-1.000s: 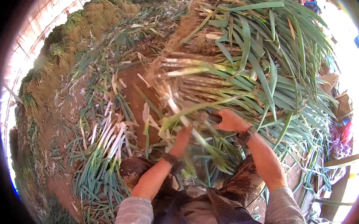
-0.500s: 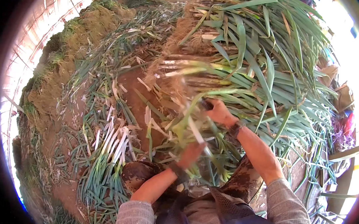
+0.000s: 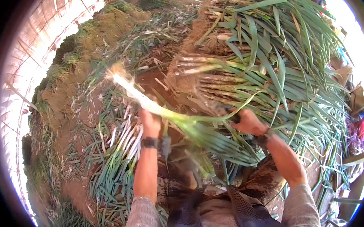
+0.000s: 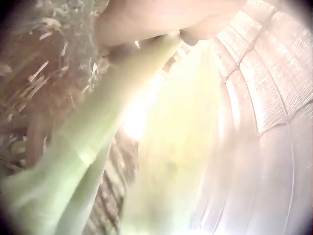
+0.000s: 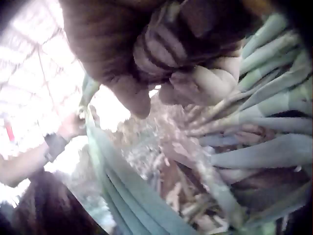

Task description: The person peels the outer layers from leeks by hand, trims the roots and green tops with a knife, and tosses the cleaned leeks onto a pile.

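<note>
My left hand grips a large leek by its pale stalk, with the roots pointing up and left and the green leaves spreading down to the right. In the left wrist view the fingers curl round the stalk. My right hand, beside the leek's leaves, is curled round a dark object, partly hidden and blurred. The right wrist view shows this hand in shadow, with the leek's leaves below it.
A large heap of untrimmed leeks lies at the right. Cleaned leeks with white stalks lie at the left. Leaf scraps cover the ground, and a grassy pile stands at the upper left.
My left hand has swung left and up with the leek, whose root end now lies far over to the left. My right hand has moved slightly right and down.
</note>
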